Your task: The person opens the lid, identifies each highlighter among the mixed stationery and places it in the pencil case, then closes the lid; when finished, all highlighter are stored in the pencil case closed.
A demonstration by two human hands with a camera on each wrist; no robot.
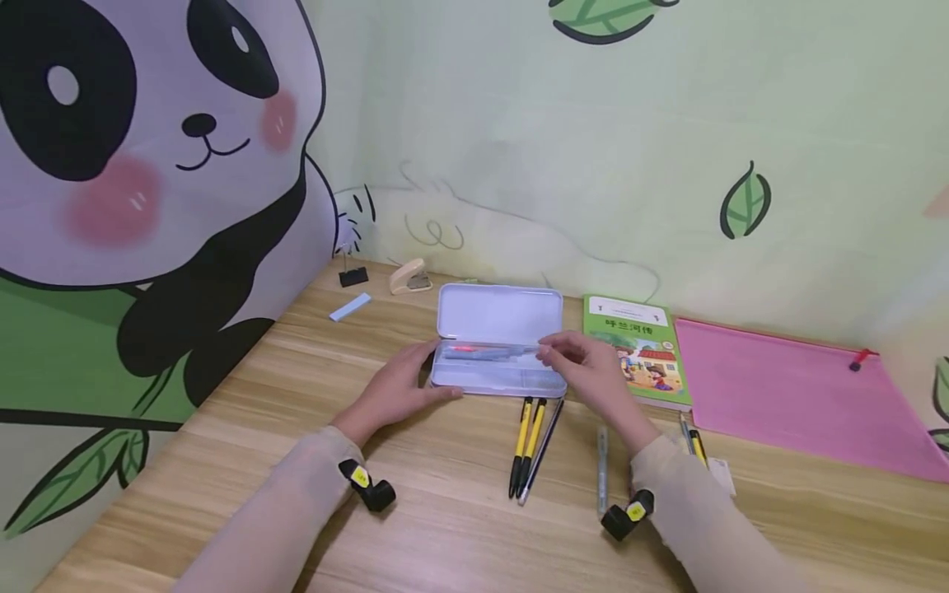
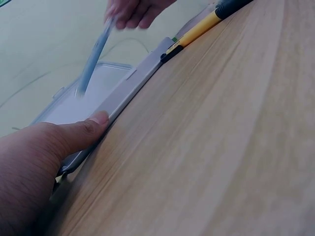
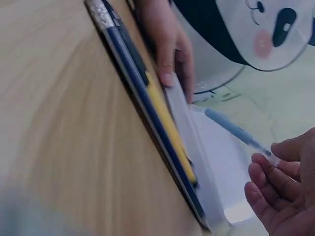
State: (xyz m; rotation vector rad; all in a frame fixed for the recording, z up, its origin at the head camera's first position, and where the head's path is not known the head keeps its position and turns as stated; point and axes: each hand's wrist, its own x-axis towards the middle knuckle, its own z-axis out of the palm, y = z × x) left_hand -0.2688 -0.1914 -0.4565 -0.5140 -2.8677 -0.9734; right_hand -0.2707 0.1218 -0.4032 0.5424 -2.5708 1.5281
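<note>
An open pale pencil case [image 1: 500,313] lies on the table with its lid raised at the back. My left hand [image 1: 396,383] grips its left end, the thumb [image 2: 83,135] along the front edge and the fingers around the side. My right hand [image 1: 589,375] pinches one end of a light blue pen [image 3: 236,129] between thumb and fingertips, holding it slanted above the case. Something reddish [image 1: 467,348] shows in the case's back section. In front of the case lie two yellow-and-black pens [image 1: 521,449] and a dark blue pencil [image 1: 543,451].
A grey pen [image 1: 602,469] lies by my right wrist. Further right are more pencils [image 1: 697,445], a small white piece [image 1: 721,476], a green book [image 1: 638,350] and a pink zip pouch [image 1: 801,395]. Back left are a stapler [image 1: 410,277], a binder clip [image 1: 352,277] and a blue strip [image 1: 350,307].
</note>
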